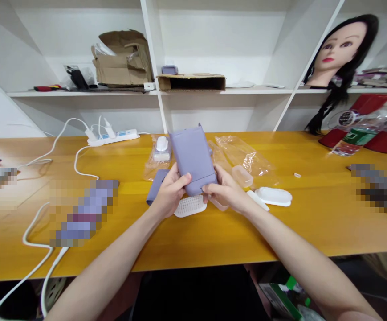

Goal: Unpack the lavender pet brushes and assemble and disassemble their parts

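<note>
Both my hands hold a purple plastic case, tilted, above the wooden table. My left hand grips its lower left side, thumb on the face. On the lower right corner, my right hand closes with its fingers around the edge. Below the case lies a white bristled or perforated oval piece. Another purple piece rests left of my left hand, partly hidden by it. Beside my right hand are a white oval tray-like part and a small translucent container.
Clear plastic bags lie behind my hands, one with white and purple parts. A power strip with white cables stands at the back left. Bottles and a mannequin head are at right. A cardboard box sits on the shelf.
</note>
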Tool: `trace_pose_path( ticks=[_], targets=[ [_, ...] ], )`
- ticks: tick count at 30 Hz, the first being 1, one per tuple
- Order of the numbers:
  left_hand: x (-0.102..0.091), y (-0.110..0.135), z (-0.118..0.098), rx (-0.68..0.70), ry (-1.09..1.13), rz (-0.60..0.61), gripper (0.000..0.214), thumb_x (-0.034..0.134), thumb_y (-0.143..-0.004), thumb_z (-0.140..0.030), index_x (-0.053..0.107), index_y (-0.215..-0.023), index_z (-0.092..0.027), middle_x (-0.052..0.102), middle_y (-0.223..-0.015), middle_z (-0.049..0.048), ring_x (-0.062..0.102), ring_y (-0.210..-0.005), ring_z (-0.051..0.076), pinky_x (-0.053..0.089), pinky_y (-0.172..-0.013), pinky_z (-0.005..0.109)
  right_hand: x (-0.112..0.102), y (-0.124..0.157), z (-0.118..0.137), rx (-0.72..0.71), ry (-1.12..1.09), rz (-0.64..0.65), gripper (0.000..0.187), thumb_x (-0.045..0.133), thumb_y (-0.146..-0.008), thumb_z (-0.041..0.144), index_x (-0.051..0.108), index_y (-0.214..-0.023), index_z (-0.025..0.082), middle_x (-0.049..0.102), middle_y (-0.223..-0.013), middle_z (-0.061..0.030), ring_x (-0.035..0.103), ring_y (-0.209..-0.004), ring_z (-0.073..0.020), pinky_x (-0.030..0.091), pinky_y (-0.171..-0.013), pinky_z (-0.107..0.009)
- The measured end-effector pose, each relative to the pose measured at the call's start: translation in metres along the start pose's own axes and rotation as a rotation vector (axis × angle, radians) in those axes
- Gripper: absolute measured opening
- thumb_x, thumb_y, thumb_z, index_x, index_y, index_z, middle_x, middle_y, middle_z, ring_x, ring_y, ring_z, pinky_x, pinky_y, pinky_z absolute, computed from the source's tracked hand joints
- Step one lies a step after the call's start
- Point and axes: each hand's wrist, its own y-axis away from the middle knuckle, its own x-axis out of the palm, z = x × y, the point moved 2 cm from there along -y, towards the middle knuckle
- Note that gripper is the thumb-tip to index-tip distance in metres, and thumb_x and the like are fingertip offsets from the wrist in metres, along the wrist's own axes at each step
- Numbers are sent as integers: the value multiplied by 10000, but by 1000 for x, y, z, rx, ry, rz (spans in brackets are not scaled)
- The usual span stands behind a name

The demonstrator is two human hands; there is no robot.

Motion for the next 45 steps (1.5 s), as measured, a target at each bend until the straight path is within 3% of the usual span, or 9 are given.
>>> trace_pose_path(
  ticks=[5, 10, 12, 16, 18, 21, 28, 35, 45],
  targets=[
    [5, 6, -1, -4, 30, 2, 496, 687, -734, -364, 521, -1182, -235, 649, -1166, 86, 608, -1103, 290, 503, -906, 443, 3, 0, -5, 96, -87, 51, 412, 721, -604, 239, 448, -911, 207, 556, -590, 79, 484, -382, -80, 288, -383, -224],
    [8, 7, 2, 28, 23, -17, 501, 673, -736, -343, 511, -1194, -223, 619, -1222, 85, 551, -1188, 276, 455, -977, 421, 8, 2, -5, 147, -13, 29, 270, 757, -583, 205, 532, -730, 185, 479, -466, 100, 333, -343, -39, 202, -354, -216],
    [8, 6, 5, 45, 16, -23, 504, 665, -740, -334, 506, -1205, -224, 613, -1230, 81, 546, -1191, 268, 443, -991, 415, 8, 1, -9, 154, -33, 13, 239, 763, -573, 176, 578, -725, 171, 517, -492, 84, 368, -382, -41, 230, -378, -210],
    [7, 4, 10, 51, 22, -63, 510, 644, -764, -342, 486, -1236, -230, 611, -1221, 78, 554, -1169, 260, 432, -996, 418, 6, -4, -21, 114, -144, -15, 408, 809, -536, 147, 652, -912, 161, 689, -776, -1, 609, -671, -121, 464, -624, -268],
    [7, 4, 12, 52, 24, -79, 513, 636, -774, -346, 476, -1246, -226, 609, -1220, 79, 548, -1176, 258, 421, -1009, 418, 5, -6, -26, 87, -182, -21, 486, 841, -510, 157, 653, -959, 162, 712, -882, -28, 646, -821, -167, 487, -798, -342],
    [8, 5, 13, 58, 28, -88, 521, 623, -785, -342, 457, -1264, -218, 601, -1234, 82, 535, -1192, 256, 405, -1028, 419, 6, -6, -28, 69, -213, -30, 497, 866, -484, 169, 668, -940, 166, 721, -902, -35, 651, -882, -194, 465, -897, -393],
    [10, 5, 13, 63, 27, -106, 516, 600, -799, -325, 446, -1278, -210, 584, -1247, 85, 520, -1203, 250, 383, -1051, 412, 10, -3, -24, 125, -213, -78, 391, 857, -485, 190, 695, -841, 185, 713, -799, -9, 650, -800, -193, 481, -839, -395],
    [9, 6, 14, 102, 3, -142, 508, 568, -817, -322, 439, -1301, -238, 584, -1254, 66, 499, -1227, 230, 366, -1069, 388, 10, -3, -26, -2, -107, -131, 414, 859, -502, 218, 665, -866, 180, 699, -828, -11, 632, -783, -182, 482, -787, -366],
    [5, 4, 16, 234, -252, -169, 525, 618, -791, -352, 451, -1274, -230, 594, -1177, 62, 566, -1071, 201, 429, -982, 347, 14, 1, -18, -16, -49, -179, 369, 822, -501, 190, 644, -825, 190, 652, -755, 22, 592, -715, -157, 461, -697, -320]
  ],
)
